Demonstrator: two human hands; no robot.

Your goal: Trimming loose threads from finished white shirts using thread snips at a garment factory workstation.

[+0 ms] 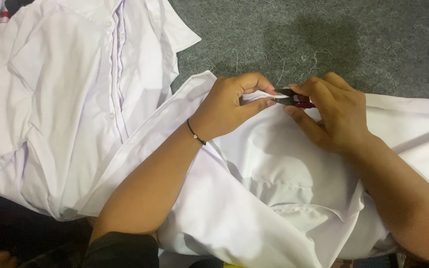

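Head view. My left hand (227,105) is pinched shut on a fold of the white shirt (274,188), thumb and forefinger pressed together on the cloth edge and lifting it slightly off the surface. I judge this grip keeps the edge taut and raised so the blades can reach it. A thin black band sits on that wrist.

My right hand (331,116) is closed around a small pair of thread snips (294,98), dark blades and a red handle part showing between the fingers. The blade tips point toward my left hand and meet the pinched fold just beside its fingertips; whether they are biting thread I cannot tell.

The shirt lies under and below both hands, its chest pocket near my right wrist. A heap of further white shirts (65,99) lies well to the outer side of my left forearm. Beyond both hands is the grey felt-covered bench (323,39), strewn with loose thread ends.
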